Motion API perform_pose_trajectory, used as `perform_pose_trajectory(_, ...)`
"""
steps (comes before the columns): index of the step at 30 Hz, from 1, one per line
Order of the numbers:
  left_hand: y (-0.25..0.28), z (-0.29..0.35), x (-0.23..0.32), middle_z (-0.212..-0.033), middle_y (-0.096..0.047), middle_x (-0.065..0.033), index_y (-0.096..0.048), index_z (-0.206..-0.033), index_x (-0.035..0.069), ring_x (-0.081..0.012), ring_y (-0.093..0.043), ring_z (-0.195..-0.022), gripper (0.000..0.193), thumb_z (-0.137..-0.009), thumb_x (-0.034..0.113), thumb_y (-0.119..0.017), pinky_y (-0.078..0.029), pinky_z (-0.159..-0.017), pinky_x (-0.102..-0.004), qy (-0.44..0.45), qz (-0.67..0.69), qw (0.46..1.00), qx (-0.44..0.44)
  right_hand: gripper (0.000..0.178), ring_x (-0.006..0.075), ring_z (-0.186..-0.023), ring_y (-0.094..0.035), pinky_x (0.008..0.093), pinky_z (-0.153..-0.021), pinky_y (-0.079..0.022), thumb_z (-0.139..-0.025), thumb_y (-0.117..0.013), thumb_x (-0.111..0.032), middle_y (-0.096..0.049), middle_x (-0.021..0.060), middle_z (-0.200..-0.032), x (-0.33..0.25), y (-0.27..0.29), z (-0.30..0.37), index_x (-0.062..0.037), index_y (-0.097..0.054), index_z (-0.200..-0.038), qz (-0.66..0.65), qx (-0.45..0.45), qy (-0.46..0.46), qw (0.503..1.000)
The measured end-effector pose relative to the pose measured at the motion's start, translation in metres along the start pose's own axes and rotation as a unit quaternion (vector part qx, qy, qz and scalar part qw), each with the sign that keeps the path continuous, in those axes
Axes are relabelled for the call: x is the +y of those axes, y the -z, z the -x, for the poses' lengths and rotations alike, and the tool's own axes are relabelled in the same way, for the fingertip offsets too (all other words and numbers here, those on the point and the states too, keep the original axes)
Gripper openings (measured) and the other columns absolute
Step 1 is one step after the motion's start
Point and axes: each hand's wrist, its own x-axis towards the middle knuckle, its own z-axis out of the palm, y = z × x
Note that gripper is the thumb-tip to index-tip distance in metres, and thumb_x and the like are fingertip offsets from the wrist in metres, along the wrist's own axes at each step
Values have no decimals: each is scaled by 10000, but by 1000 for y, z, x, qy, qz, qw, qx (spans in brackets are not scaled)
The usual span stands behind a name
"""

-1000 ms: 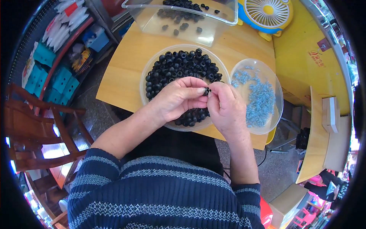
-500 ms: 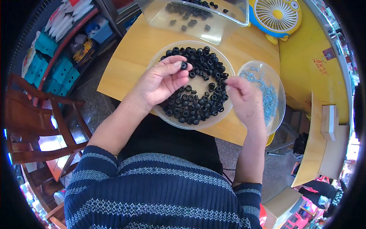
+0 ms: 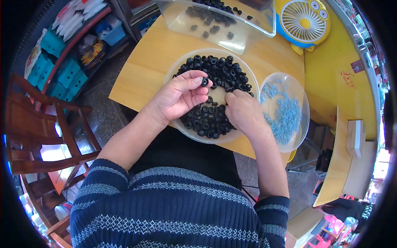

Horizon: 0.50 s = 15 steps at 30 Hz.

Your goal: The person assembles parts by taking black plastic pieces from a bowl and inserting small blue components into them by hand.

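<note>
With the left hand [image 3: 178,97] pinching one black ring [image 3: 204,82] between thumb and fingers above the round dish [image 3: 175,70] of rings, keep it steady while the right hand's [image 3: 244,111] curled fingers, contents hidden, dip into the near heap.

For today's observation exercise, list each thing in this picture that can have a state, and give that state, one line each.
Left hand: fingers pinched on one black ring.
Right hand: resting in the round bowl, fingers curled; what they grip is hidden.
Round bowl: heaped with black rings.
Smaller clear bowl: holds small blue parts.
Clear bin: open, a few rings inside.
Yellow fan: cannot tell if running.
</note>
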Motion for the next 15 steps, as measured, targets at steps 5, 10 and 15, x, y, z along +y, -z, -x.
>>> perform_pose_trajectory(5, -4, 2, -8, -850, -590, -112, -543, -916, 44, -156, -601, -696, 136, -781, 59, -532, -523, -646, -285, 31, -10, 999, 8, 108, 196, -728, -560, 291, -645, -455, -719, -506, -39, -569, 102, -763, -4, 6, 3, -4, -540, -815, -241, 42, -104, 964)
perform_pose_trajectory(10, -9, 2, -19, -851, -582, -123, -527, -920, 42, -171, -602, -703, 136, -785, 51, -523, -528, -637, -283, 50, -22, 998, 35, 87, 59, -669, -517, 195, -592, -440, -763, -533, -32, -545, 11, -716, -3, 17, 9, -4, -538, -845, -585, 55, -141, 797)
perform_pose_trajectory(15, -11, 0, -22, -801, -583, -103, -526, -900, 35, -172, -601, -703, 118, -782, 38, -521, -527, -637, -285, 57, -48, 997, 34, 64, 60, -648, -501, 191, -574, -420, -762, -546, -65, -536, -2, -690, -1, 13, 11, -22, -512, -796, -647, 27, -100, 755)
